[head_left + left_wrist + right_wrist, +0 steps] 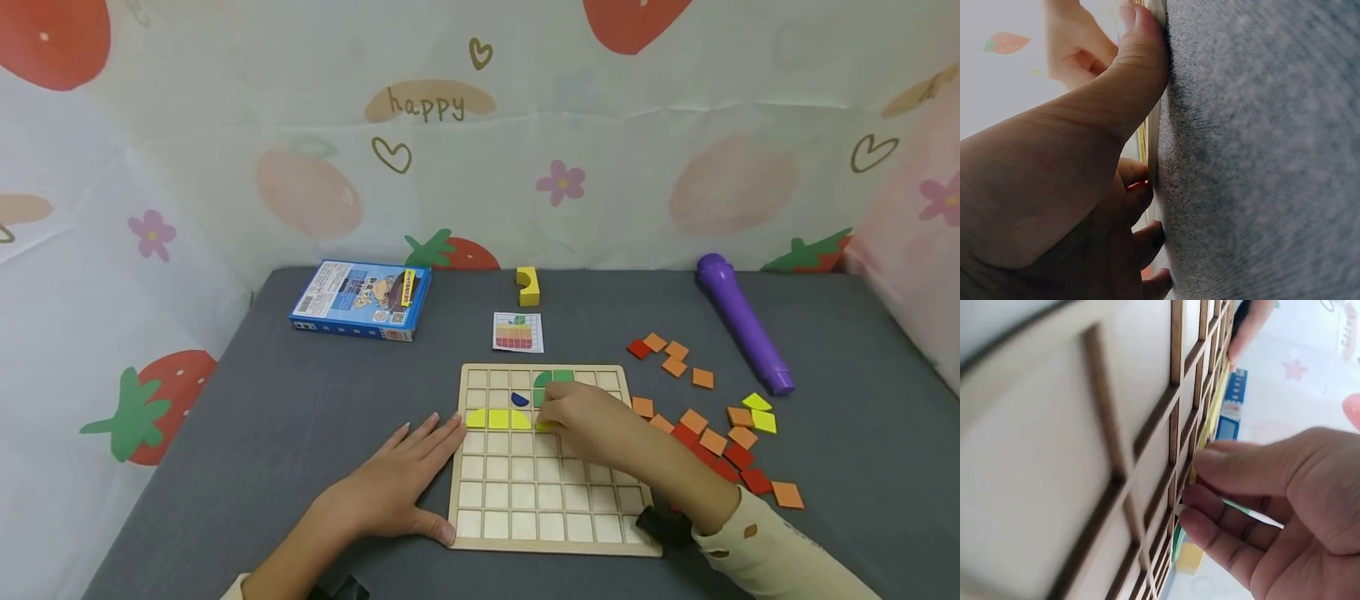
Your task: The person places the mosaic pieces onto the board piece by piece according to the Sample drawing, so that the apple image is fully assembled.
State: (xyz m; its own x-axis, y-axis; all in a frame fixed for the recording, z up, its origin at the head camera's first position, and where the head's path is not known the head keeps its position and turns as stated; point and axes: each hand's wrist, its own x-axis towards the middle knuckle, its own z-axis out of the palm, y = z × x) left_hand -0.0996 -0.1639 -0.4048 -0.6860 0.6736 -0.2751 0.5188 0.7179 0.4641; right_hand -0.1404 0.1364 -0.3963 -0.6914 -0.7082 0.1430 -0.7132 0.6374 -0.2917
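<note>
A wooden grid board (480,522) lies on the grey table. My left hand (408,479) rests flat at its left edge, fingers spread, with the thumb touching the lower left corner. My right hand (592,421) is over the upper middle cells, thumb and fingers curled around a yellow tile (546,426) at the board's surface; most of that tile is hidden. In the right wrist view the thumb (1216,464) and fingertips come close together against the grid. Yellow tiles (498,419) fill cells on the left of that row, green tiles (562,377) sit higher, and a dark blue piece (520,400) lies beside them.
Loose orange tiles (713,442), red tiles (756,481) and yellow pieces (763,421) lie scattered right of the board. Behind it are a picture card (517,332), a yellow block (528,287) and a blue box (360,298). A purple microphone-shaped stick (745,323) lies at the back right.
</note>
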